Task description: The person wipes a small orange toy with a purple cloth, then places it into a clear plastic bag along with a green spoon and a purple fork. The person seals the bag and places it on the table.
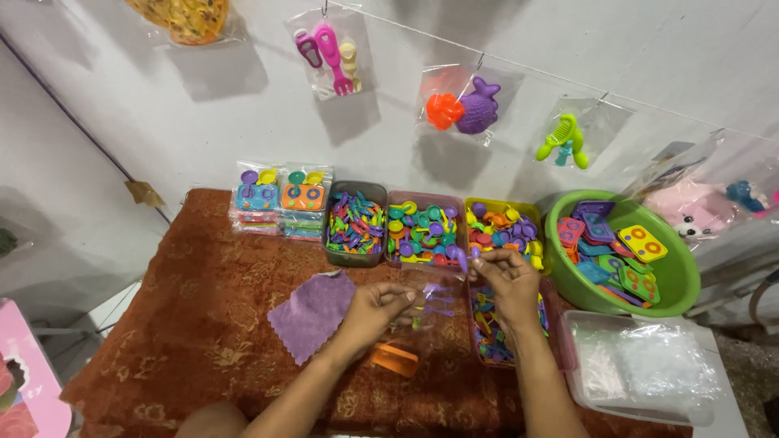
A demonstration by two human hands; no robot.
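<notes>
My left hand (375, 311) pinches the edge of a small clear plastic bag (430, 302) holding a few purple and green toy pieces. My right hand (507, 280) is raised over the bag's mouth with a small purple toy spoon (460, 258) between its fingers. Both hands hover above a brown patterned cloth (219, 324) on the table. Under the right wrist lies a pink box (560, 341) of mixed small toy pieces. An orange toy piece (393, 358) lies below the left hand.
A purple square cloth (312, 314) lies left of my hands. Behind stand three trays of colourful toy utensils (355, 223) (422, 231) (505, 227), stacked packed toy sets (280, 199), a green basin (677, 280) of toy stoves, and a clear box of bags (641, 365). Bagged toys hang on the wall.
</notes>
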